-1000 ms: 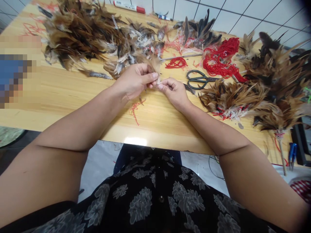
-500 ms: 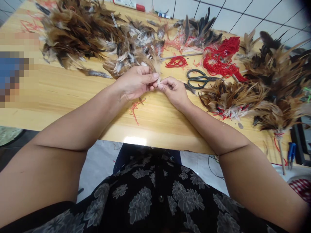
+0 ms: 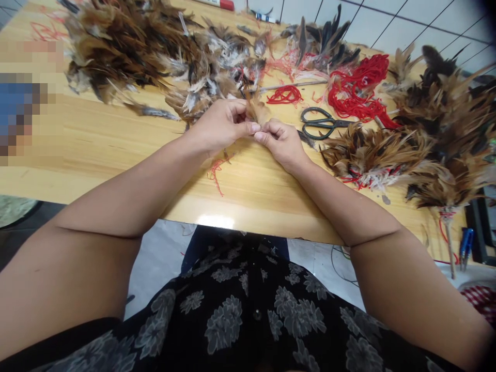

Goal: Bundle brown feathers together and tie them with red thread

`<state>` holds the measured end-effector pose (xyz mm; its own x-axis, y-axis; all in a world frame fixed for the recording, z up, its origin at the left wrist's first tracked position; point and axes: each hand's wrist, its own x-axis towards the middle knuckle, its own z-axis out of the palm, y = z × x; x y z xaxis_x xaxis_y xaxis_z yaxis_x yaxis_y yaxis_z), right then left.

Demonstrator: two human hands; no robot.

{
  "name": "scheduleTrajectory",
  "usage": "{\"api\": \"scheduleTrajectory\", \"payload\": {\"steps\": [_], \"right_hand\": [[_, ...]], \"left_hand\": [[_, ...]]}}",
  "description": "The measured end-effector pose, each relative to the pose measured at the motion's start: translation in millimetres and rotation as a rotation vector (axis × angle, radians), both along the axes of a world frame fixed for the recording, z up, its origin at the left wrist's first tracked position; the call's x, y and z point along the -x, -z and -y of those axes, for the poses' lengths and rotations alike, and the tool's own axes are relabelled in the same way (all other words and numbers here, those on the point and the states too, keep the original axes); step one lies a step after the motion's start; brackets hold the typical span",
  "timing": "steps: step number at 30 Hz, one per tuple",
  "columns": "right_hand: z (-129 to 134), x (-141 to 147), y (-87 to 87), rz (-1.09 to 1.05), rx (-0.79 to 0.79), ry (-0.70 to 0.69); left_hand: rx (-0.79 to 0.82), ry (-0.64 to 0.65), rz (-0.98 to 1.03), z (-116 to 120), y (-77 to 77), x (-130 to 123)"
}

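Observation:
My left hand (image 3: pixel 228 124) pinches a light brown feather (image 3: pixel 256 109) over the wooden table, thumb and fingers closed near its base. Close against it, my right hand (image 3: pixel 282 142) also pinches at the feather's lower end, the thumb tip almost touching the left thumb. Whether one feather or a few are held is hard to make out. Behind the left hand spreads a pile of loose brown and white feathers (image 3: pixel 209 98). Black-handled scissors (image 3: pixel 320 124) lie just beyond the right hand. A tangle of thin red thread (image 3: pixel 217 173) rests on the table below the left hand.
A big brown feather heap (image 3: pixel 116 51) covers the back left. Red yarn (image 3: pixel 358 88) lies at the back right. Tied feather bundles (image 3: pixel 375 155) and a feather duster with a stick handle (image 3: pixel 448 237) are on the right, near blue snips (image 3: pixel 466 248). The table edge (image 3: pixel 248 233) runs before me.
The feather between my hands now stands up more plainly above the fingertips. Both hands have shifted slightly right in the view and stay together; the view itself has moved a little.

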<state>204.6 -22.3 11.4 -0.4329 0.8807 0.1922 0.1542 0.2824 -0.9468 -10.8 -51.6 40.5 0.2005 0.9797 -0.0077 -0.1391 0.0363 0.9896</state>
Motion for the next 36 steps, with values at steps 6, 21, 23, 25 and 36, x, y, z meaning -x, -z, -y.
{"api": "scheduleTrajectory", "payload": {"steps": [6,21,23,25,36], "right_hand": [[1,-3,0.0,-0.051,-0.01,-0.008],[6,-2,-6.8,-0.106,0.087,0.089],[6,-2,-7.0,-0.105,0.082,0.084],[7,-2,-6.5,-0.109,0.072,0.082],[6,-2,-0.6,-0.091,0.076,0.073]], "left_hand": [[-0.048,0.061,-0.101,2,-15.3,7],[-0.375,-0.062,-0.712,-38,-0.9,84],[-0.329,0.001,-0.768,-39,7.0,85],[-0.283,-0.001,-0.793,-36,8.2,79],[-0.27,0.009,-0.909,-19,-23.2,57]]}}
